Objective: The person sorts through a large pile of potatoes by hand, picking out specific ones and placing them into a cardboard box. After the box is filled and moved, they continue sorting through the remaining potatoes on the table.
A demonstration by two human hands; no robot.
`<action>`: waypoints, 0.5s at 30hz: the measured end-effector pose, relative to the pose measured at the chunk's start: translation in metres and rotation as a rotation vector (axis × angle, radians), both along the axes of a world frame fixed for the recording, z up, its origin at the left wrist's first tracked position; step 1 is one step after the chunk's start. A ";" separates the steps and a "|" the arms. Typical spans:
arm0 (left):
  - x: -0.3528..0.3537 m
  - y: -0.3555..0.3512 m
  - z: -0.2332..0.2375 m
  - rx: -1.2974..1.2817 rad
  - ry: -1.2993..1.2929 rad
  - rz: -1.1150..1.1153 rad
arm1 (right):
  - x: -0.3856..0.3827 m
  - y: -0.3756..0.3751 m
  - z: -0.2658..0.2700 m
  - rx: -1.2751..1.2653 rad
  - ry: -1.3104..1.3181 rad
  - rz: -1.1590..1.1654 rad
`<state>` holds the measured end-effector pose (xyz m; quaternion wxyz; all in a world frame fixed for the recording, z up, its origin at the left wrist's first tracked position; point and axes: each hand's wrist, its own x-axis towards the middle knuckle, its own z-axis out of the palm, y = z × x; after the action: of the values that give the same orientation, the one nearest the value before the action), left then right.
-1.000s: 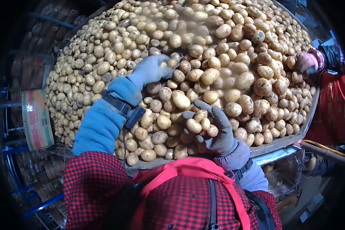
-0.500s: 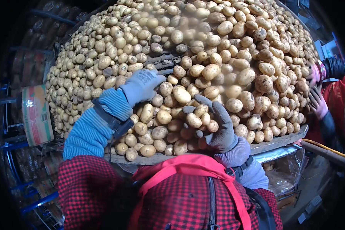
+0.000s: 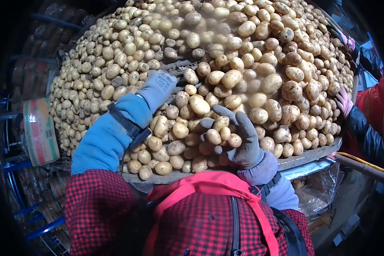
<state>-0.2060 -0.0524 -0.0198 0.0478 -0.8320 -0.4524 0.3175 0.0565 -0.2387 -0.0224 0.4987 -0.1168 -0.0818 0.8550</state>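
Potatoes [image 3: 199, 105] of many sizes lie heaped over a wide wooden surface. My left hand [image 3: 158, 87], in a grey-blue glove, reaches onto the heap beside a dark gap; its fingers curl down and their tips are hidden, so any hold on a potato cannot be made out. Lower and to the right, my right hand [image 3: 244, 143] wears a dirty grey glove and is turned palm up. Its fingers curve round several small potatoes [image 3: 221, 132] that rest in it.
Along the near side runs the surface's wooden edge [image 3: 311, 155]. A printed carton [image 3: 40, 131] stands at the left by blue metal frames. At the right, another person's gloved hand [image 3: 344, 102] touches the heap. Clear plastic [image 3: 315, 192] hangs below the edge.
My left hand has moved up, farther onto the heap. My right hand keeps its place with the small potatoes. At the right, the other person's hands and sleeves have shifted.
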 end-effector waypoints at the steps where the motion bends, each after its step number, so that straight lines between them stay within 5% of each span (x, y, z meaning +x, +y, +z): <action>1: 0.006 0.002 -0.002 0.023 0.063 0.012 | 0.001 0.002 -0.002 -0.016 0.064 0.018; 3: -0.003 0.005 0.010 0.024 0.045 -0.007 | 0.003 0.008 0.004 -0.158 0.260 0.099; 5: -0.004 0.001 0.037 0.018 -0.405 0.074 | 0.001 0.008 0.001 -0.147 0.143 0.120; 6: 0.007 -0.010 0.054 -0.013 -0.585 0.289 | 0.000 0.006 0.000 -0.147 0.084 0.131; 8: 0.020 -0.033 0.058 -0.082 -1.219 0.186 | -0.007 0.001 0.000 0.018 -0.042 0.034; 10: 0.042 -0.060 0.087 -0.151 -1.213 -0.075 | -0.010 -0.001 0.000 0.190 -0.172 -0.049; 15: 0.049 -0.083 0.080 -0.230 -1.144 -0.207 | -0.009 0.001 -0.010 -0.101 0.091 0.032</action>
<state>-0.1575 -0.1352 0.0602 -0.2635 -0.9106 -0.2854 -0.1408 0.0476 -0.2374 -0.0324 0.4815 -0.1016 -0.0177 0.8704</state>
